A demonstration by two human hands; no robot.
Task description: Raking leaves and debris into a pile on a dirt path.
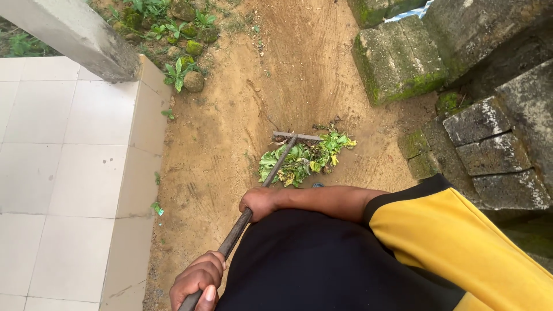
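Note:
My right hand (259, 203) grips the dark handle of a rake (276, 167) about midway along. My left hand (196, 282) holds the handle's near end at the bottom of the view. The rake's toothed head (296, 136) rests on the sandy ground (230, 132), against the far side of a small pile of green and yellowing leaves (308, 158). My right arm, in a yellow sleeve with a black edge (449, 236), reaches across my dark clothing. Rake marks streak the soil beyond the pile.
A raised floor of pale tiles (63, 161) borders the soil on the left, with a concrete pillar (75, 31) at its far corner. Mossy stone blocks (397, 60) and a stacked stone wall (495, 150) stand on the right. Small plants and stones (178, 72) grow beyond the tiles.

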